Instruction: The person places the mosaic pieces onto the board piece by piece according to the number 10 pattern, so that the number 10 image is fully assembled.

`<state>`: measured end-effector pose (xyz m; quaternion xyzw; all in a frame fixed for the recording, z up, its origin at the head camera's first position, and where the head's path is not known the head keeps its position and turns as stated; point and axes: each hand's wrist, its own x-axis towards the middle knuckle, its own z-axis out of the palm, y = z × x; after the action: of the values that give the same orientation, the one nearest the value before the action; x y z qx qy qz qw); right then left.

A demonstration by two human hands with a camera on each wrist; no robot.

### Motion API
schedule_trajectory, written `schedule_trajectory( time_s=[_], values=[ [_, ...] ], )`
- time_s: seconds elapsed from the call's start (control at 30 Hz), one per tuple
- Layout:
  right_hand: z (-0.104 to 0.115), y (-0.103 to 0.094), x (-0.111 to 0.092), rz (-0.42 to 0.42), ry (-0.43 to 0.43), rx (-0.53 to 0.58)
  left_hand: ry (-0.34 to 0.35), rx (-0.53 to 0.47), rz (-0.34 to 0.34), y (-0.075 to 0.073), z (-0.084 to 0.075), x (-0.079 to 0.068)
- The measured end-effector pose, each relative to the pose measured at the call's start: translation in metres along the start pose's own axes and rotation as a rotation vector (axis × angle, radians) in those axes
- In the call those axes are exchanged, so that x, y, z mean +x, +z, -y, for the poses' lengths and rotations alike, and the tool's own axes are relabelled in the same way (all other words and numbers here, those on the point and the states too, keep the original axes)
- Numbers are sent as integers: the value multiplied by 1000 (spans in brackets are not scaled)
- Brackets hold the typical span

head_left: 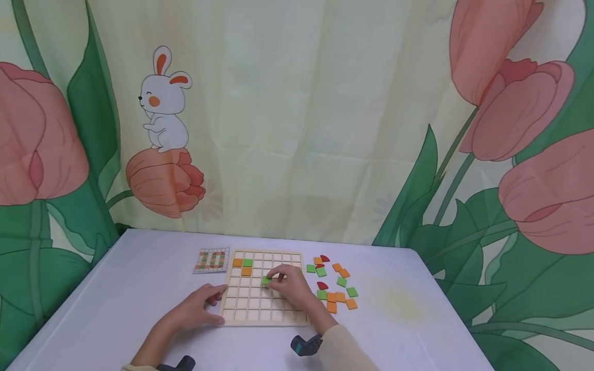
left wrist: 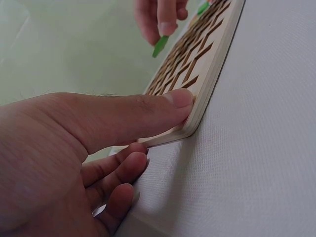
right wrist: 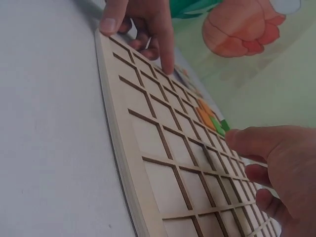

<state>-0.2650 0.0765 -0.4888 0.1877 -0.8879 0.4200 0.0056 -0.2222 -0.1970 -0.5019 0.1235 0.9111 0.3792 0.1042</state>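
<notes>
A wooden grid board (head_left: 245, 304) lies on the table, with two orange square tiles (head_left: 246, 271) and a green one (head_left: 248, 263) in cells near its far left corner. My right hand (head_left: 293, 285) pinches another green square tile (head_left: 266, 281) between thumb and fingertips, above the middle of the board. In the left wrist view, that held tile (left wrist: 159, 46) is tilted on edge. My left hand (head_left: 197, 307) rests at the board's left side. Its thumb presses the near left corner and its extended index finger touches the left edge; the remaining fingers bend beside the board.
Right of the board lie several loose tiles: orange squares (head_left: 340, 297), green squares (head_left: 352, 292) and red curved pieces (head_left: 322, 285). A printed pattern card (head_left: 211, 260) lies beyond the left hand, beside the board. A curtain (head_left: 297, 129) with tulips and a rabbit hangs behind the white table (head_left: 394, 330).
</notes>
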Motion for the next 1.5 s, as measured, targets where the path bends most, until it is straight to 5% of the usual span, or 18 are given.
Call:
schedule_trajectory(
  time_s=[0.8, 1.13, 1.5],
  values=[
    [15, 41, 27, -8, 32, 17, -47, 21, 0, -5, -9, 5],
    [19, 48, 30, -29, 48, -115, -21, 15, 15, -2, -6, 2],
    [16, 36, 21, 56, 33, 47, -44, 8, -1, -2, -6, -2]
  ],
)
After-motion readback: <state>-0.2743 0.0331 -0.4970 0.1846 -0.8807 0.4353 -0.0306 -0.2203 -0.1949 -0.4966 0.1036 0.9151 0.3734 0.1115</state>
